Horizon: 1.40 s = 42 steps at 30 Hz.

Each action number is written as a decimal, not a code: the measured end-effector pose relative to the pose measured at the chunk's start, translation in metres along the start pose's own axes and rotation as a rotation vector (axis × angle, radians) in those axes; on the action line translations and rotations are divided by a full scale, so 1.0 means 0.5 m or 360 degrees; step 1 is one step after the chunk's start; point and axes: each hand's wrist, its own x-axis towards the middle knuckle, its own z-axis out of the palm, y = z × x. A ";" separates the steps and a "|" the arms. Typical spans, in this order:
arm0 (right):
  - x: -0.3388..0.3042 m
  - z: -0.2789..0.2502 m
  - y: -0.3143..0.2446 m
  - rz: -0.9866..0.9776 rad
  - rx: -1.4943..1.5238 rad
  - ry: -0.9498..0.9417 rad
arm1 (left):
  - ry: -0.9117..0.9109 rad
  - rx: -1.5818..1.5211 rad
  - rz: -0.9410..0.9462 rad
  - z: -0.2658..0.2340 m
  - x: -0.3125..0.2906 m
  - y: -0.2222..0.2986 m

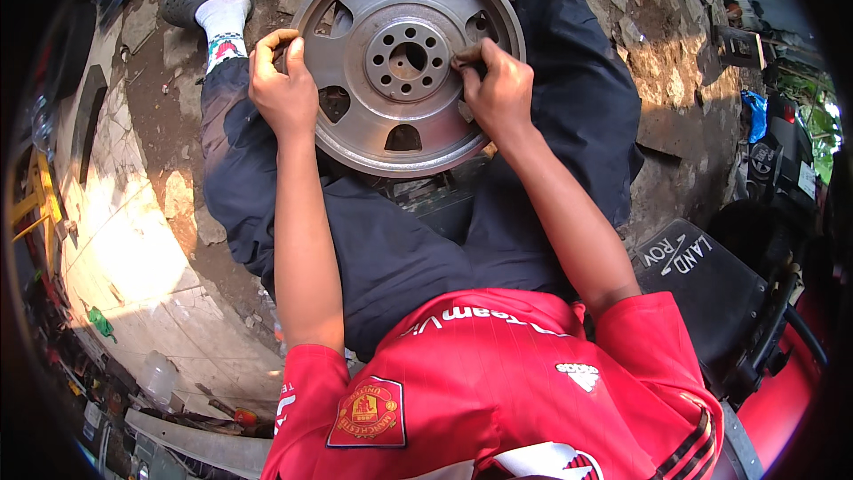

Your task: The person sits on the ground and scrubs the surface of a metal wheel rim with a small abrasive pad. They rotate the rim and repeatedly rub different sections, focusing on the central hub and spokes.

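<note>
A grey metal wheel [366, 124] with a raised rim, several cut-outs and a ring of bolt holes around its hub stands tilted between my legs. At the rim's left side, my left hand [283, 87] grips the edge, its thumb and fingers curled. My right hand [499, 87] is over the right part of the wheel's face. Its thumb and forefinger pinch a small brownish piece [460, 60] close beside the hub; what kind of piece it is cannot be made out.
A dark, box-like object [440, 206] lies below the wheel, partly hidden. Pale tiles [133, 249] and uneven stone paving surround me. To the right are a black flap [702, 289] with white lettering and a motorcycle [782, 169]. A clear plastic bottle [160, 378] is at the lower left.
</note>
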 end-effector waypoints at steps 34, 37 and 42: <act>0.050 -0.024 0.023 0.0423 0.0671 0.0524 | -0.0236 -0.0376 -0.0684 -0.011 -0.038 -0.051; 0.079 -0.028 0.026 0.0419 0.0642 0.0451 | -0.0173 -0.0533 -0.0775 -0.017 -0.048 -0.046; 0.088 -0.034 0.038 0.0421 0.0658 0.0391 | -0.0083 -0.0616 -0.0931 -0.036 -0.078 0.022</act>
